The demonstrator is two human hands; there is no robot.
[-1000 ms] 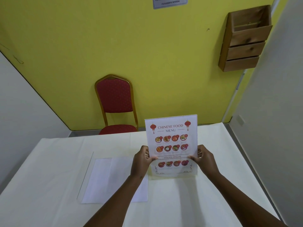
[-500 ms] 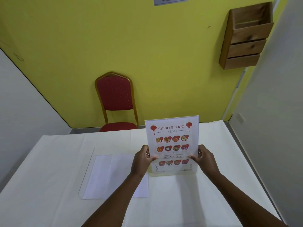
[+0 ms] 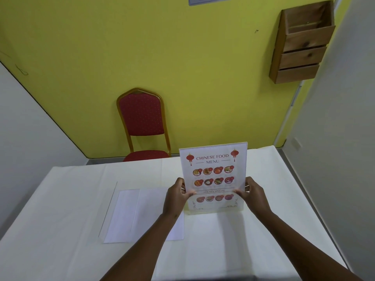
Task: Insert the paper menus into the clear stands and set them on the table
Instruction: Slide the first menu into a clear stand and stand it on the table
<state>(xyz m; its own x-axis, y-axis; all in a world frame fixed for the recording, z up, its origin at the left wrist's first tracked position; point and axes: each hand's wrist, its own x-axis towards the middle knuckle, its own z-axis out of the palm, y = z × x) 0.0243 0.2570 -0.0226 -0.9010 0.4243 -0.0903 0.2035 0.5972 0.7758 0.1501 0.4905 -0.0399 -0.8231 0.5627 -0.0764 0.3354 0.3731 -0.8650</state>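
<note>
A clear stand (image 3: 215,151) with a "Chinese Food Menu" sheet inside stands upright on the white table (image 3: 263,230), its base resting on the cloth. My left hand (image 3: 175,197) grips its left edge and my right hand (image 3: 254,196) grips its right edge, thumbs on the front face. To the left lies a second clear stand (image 3: 113,207) flat on the table, with a white paper sheet (image 3: 129,216) face down in or on it; my left forearm covers its right part.
A red chair with a gold frame (image 3: 142,122) stands behind the table's far edge against the yellow wall. A wooden wall rack (image 3: 302,43) hangs at upper right. White walls close in on both sides.
The stand with the menu has shifted slightly away from me and now sits upright on the cloth, both hands still holding its edges. The flat stand and sheet have not moved.
</note>
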